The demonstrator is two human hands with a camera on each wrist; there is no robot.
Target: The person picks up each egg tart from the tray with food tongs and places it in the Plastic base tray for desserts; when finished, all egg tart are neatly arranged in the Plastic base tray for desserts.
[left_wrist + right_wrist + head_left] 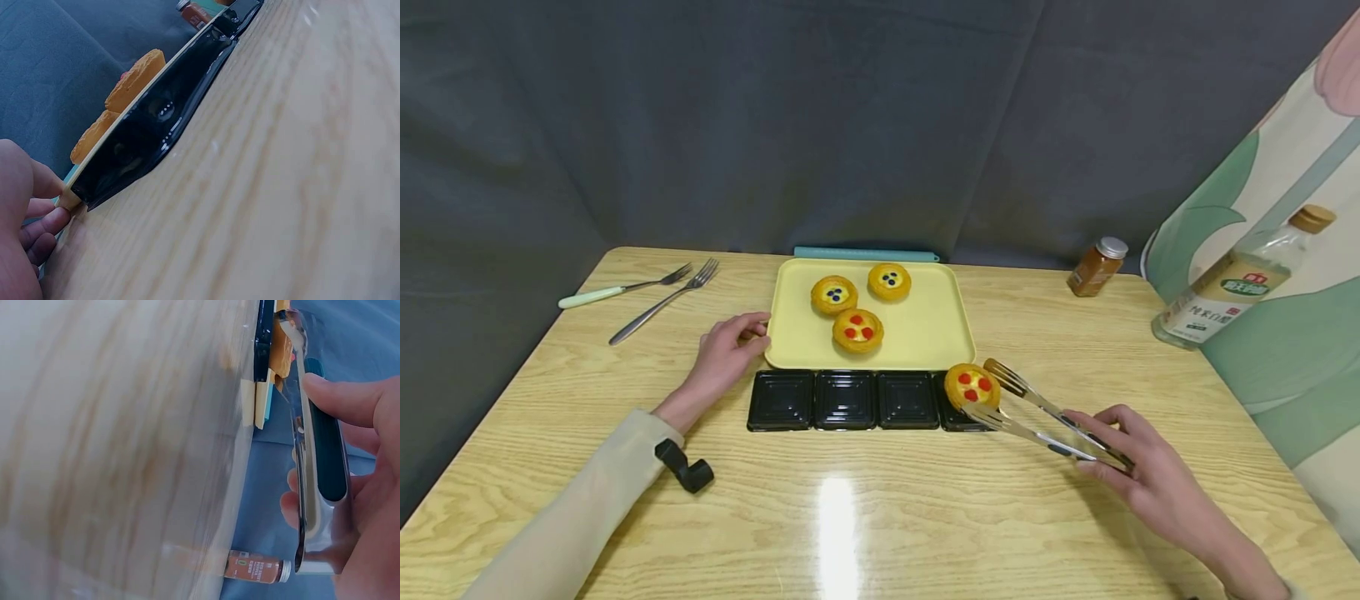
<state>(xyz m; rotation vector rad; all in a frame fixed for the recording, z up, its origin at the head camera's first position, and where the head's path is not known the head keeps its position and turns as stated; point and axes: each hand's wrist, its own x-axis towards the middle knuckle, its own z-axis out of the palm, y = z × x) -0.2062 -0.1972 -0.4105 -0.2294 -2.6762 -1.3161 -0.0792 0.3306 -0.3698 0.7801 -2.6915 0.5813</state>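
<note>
The red-dotted egg tart (972,387) lies over the rightmost black compartment (957,422), the last of a row of 4, close against the near edge of the yellow tray (936,327). The right hand (1157,479) grips the metal tongs (1024,431) and is by far the nearer hand; from it, the tart lies to the left and farther from the person. The long axis of the tongs runs on that same slant, with the tart at the tip end. The 2 tong arms stand apart: the nearer tip meets the tart's near edge, while the farther tip sits by its right side, and whether it touches cannot be told. The tart is round, so it has no long axis to line up.

The left hand (727,354) pinches the left edge of the yellow tray near its near corner, thumb above and fingers lower. On that tray sit 1 more red-dotted tart (858,332) and 2 blue-dotted tarts (834,296).
</note>
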